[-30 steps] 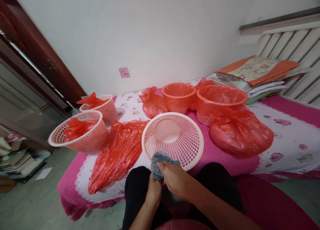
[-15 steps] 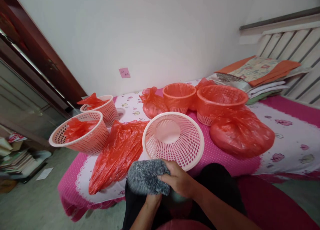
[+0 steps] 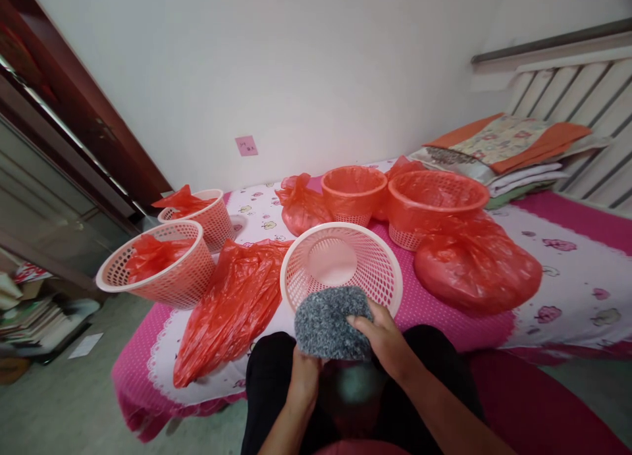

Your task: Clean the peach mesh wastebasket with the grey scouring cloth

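A fuzzy grey cloth [image 3: 328,322] is held up in front of my lap by both hands. My left hand [image 3: 303,378] grips its lower edge from below, fingers closed. My right hand [image 3: 382,340] pinches its right side, thumb on the front. Just behind the cloth an empty pink mesh basket [image 3: 380,274] lies tilted on the bed, its opening toward me. The cloth hides the basket's near rim.
The bed has a pink and white floral cover [image 3: 567,270]. Other pink baskets [image 3: 168,274] hold or are lined with red plastic bags, and loose red bags [image 3: 227,307] lie about. Folded bedding [image 3: 508,152] sits at the back right. A cabinet and floor clutter [image 3: 34,310] stand at left.
The grey cloth went from a small bunch to a spread patch and rose in front of the basket's rim. Both hands shifted up and a little right with it.
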`<state>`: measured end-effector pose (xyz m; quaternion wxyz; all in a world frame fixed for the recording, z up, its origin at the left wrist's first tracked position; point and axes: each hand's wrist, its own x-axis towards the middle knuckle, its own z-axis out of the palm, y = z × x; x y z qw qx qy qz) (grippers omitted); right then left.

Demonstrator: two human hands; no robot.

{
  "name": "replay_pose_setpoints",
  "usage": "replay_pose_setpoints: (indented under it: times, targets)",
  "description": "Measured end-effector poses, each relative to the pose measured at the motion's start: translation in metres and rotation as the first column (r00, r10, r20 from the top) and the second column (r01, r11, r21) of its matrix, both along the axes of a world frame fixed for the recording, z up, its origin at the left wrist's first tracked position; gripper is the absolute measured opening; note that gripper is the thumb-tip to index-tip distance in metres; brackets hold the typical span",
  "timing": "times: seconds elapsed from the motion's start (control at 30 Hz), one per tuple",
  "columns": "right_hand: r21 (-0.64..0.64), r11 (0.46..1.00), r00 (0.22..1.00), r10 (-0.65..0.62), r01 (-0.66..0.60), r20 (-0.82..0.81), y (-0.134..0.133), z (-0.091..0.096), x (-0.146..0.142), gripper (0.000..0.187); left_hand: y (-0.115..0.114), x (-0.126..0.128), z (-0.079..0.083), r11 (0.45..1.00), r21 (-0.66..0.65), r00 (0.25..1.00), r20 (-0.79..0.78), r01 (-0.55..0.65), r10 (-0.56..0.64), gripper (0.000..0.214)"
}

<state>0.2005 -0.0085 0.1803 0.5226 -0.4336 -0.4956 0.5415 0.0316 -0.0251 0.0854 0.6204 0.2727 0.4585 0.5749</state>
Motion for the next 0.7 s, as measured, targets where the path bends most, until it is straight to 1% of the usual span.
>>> replay_pose_setpoints:
  times: [0.07,0.1,0.2,0.3,0.33,0.4,0.47,0.5,0.53,0.57,0.6,0.7]
  targets:
    - [0.1,0.992,0.992,-0.081,0.071,0.096,0.003,-0.002,0.007,0.032,0.001,0.0,0.002,0.998,-0.001,0.998,-0.011,0.067,-0.067,0.047]
    - [0.164,0.983,0.982,-0.111,0.086,0.153,0.004,-0.003,0.01,0.031,0.002,0.0,0.002,0.997,-0.001,0.997,-0.014,0.071,-0.071,0.05]
    - [0.337,0.936,0.93,-0.211,0.103,0.302,0.003,-0.007,0.018,0.027,0.003,-0.002,0.002,0.998,-0.008,0.998,-0.006,0.058,-0.058,0.059]
    - [0.455,0.874,0.858,-0.358,0.169,0.369,0.004,-0.013,0.027,0.027,0.005,-0.005,0.001,0.999,0.004,0.998,-0.055,0.032,-0.031,0.062]
    - [0.505,0.842,0.827,-0.415,0.191,0.379,0.005,-0.016,0.031,0.029,0.006,-0.007,0.001,1.0,0.01,0.997,-0.078,0.02,-0.019,0.06]
    - [0.629,0.749,0.751,-0.535,0.209,0.387,0.008,-0.021,0.039,0.034,0.007,-0.01,0.001,1.0,0.028,0.994,-0.108,-0.011,0.014,0.052]
    - [0.749,0.637,0.661,-0.644,0.185,0.384,0.014,-0.026,0.047,0.038,0.009,-0.012,0.002,0.998,0.045,0.993,-0.108,-0.043,0.047,0.045]
    - [0.79,0.589,0.618,-0.688,0.17,0.381,0.017,-0.028,0.051,0.039,0.01,-0.013,0.003,0.997,0.051,0.993,-0.099,-0.059,0.064,0.043]
    - [0.815,0.557,0.582,-0.72,0.159,0.378,0.02,-0.031,0.054,0.04,0.01,-0.013,0.004,0.996,0.055,0.993,-0.088,-0.072,0.077,0.042]
    - [0.826,0.542,0.559,-0.737,0.155,0.379,0.023,-0.033,0.057,0.04,0.011,-0.013,0.004,0.995,0.057,0.993,-0.076,-0.08,0.085,0.041]
    - [0.824,0.545,0.555,-0.738,0.156,0.384,0.026,-0.036,0.059,0.041,0.012,-0.013,0.005,0.995,0.055,0.994,-0.063,-0.084,0.088,0.042]
    - [0.779,0.608,0.613,-0.679,0.158,0.405,0.031,-0.044,0.059,0.042,0.011,-0.01,0.009,0.998,0.02,0.998,-0.023,-0.062,0.063,0.048]
